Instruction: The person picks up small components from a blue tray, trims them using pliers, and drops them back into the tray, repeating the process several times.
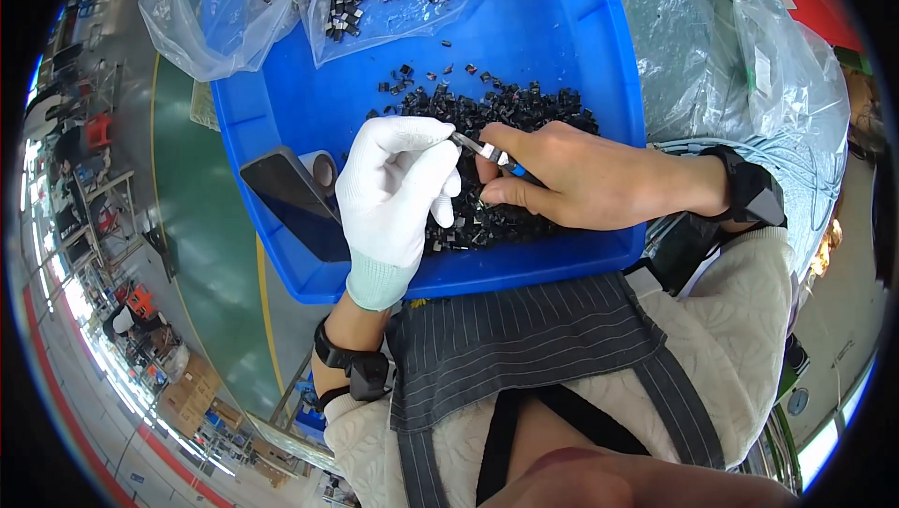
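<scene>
Apron (529, 344); right hand (567, 174) gripping tool (490, 152), left hand (386, 185) pinched at tip (460, 139); bags (201, 16), phone (283, 188) around.

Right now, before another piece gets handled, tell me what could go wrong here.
The tool in the bare right hand has its tip at the gloved left hand's fingertips, so a slip might nip or poke them. The dark phone-like slab leans inside the blue tray; a bump could topple it.
</scene>
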The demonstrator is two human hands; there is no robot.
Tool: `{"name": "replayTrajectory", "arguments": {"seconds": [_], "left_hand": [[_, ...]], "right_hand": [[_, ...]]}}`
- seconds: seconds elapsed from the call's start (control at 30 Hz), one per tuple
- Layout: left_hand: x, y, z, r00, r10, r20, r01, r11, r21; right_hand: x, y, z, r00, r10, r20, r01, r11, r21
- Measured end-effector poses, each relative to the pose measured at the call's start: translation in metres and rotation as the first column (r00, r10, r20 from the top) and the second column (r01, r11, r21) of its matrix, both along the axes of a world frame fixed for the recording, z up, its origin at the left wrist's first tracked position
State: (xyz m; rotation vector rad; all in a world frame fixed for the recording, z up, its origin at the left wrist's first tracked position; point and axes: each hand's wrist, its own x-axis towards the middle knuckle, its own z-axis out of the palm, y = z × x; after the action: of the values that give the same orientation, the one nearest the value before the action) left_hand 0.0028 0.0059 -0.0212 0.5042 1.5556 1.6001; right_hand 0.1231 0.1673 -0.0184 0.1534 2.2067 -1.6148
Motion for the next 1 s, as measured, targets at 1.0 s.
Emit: {"name": "replayTrajectory", "arguments": {"seconds": [1.0], "left_hand": [[0.0, 0.009, 0.007, 0.929, -0.302, 0.213, 0.298, 0.953, 0.049]], "right_hand": [[0.015, 0.011, -0.003, 0.997, -0.005, -0.072, -0.001, 0.996, -0.087]]}}
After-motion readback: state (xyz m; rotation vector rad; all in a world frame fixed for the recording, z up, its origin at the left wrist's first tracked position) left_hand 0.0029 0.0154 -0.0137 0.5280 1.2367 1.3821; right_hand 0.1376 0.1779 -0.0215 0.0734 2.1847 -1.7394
